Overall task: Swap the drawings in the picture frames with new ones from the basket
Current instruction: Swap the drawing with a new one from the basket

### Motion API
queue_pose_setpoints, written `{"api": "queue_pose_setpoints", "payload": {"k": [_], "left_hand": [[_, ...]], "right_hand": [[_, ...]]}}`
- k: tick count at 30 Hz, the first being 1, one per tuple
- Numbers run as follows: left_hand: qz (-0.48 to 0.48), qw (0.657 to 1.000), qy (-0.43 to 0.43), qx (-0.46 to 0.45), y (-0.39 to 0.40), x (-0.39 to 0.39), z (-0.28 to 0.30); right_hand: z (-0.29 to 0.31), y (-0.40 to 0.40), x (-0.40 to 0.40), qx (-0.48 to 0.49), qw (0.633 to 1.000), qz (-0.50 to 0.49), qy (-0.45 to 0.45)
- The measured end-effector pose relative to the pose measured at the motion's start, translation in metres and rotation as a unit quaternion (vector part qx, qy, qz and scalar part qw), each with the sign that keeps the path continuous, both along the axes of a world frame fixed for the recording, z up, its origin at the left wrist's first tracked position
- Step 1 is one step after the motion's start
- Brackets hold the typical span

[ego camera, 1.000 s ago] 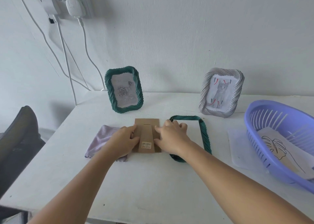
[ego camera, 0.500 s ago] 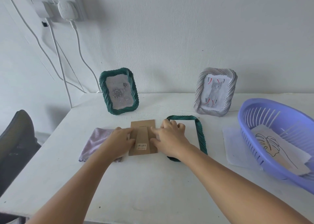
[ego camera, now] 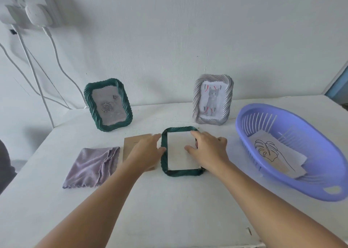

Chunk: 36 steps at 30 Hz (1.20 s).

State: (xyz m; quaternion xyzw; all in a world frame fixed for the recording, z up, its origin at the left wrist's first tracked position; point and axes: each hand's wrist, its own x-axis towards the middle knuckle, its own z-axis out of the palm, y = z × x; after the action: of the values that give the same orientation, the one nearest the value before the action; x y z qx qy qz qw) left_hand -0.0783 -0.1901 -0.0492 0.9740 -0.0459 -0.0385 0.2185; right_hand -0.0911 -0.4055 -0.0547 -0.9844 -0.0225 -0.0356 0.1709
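A dark green frame (ego camera: 181,172) lies face down mid-table with a white sheet (ego camera: 178,153) in its opening. My right hand (ego camera: 209,150) rests over its right rail, fingers spread, thumb on the sheet. My left hand (ego camera: 146,150) lies flat on the brown backing board (ego camera: 130,144) just left of the frame, thumb touching the left rail. A purple basket (ego camera: 301,188) at the right holds a leaf line drawing (ego camera: 271,151). At the back stand a green frame with a rose drawing (ego camera: 108,104) and a grey frame with a cat drawing (ego camera: 212,102).
A folded lilac cloth (ego camera: 92,165) lies left of the backing board. The white table (ego camera: 169,206) meets a white wall behind the frames. White cables (ego camera: 35,78) hang from a socket at the upper left. A dark object shows at the left edge.
Both hands were on the backing board; it now lies left of the flat frame. My right hand has moved right onto the frame, and the white sheet is uncovered.
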Motion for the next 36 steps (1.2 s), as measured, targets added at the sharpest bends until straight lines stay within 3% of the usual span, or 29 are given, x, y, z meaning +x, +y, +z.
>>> {"api": "queue_pose_setpoints", "payload": {"k": [6,15,23,29,32,36], "left_hand": [[0.007,0.999,0.026,-0.029,-0.001,0.002,-0.01],[0.025,0.997,0.048,-0.06,0.0,0.003,-0.013],[0.025,0.996,0.055,-0.066,0.001,0.004,-0.015],[0.03,0.997,0.0,-0.068,-0.002,-0.004,-0.014],[0.042,0.987,-0.017,-0.153,-0.007,-0.005,-0.008],[0.04,0.944,0.07,-0.321,-0.017,-0.001,0.006]], "right_hand": [[-0.005,-0.003,-0.004,-0.006,1.0,-0.013,-0.008],[-0.01,-0.006,-0.001,0.128,0.99,-0.043,0.035],[-0.01,-0.008,-0.002,0.15,0.989,-0.006,0.007],[-0.007,-0.011,-0.001,0.236,0.971,0.006,-0.034],[-0.003,-0.015,0.002,0.326,0.944,0.028,-0.031],[0.002,-0.019,0.002,0.419,0.906,0.06,-0.021]]}}
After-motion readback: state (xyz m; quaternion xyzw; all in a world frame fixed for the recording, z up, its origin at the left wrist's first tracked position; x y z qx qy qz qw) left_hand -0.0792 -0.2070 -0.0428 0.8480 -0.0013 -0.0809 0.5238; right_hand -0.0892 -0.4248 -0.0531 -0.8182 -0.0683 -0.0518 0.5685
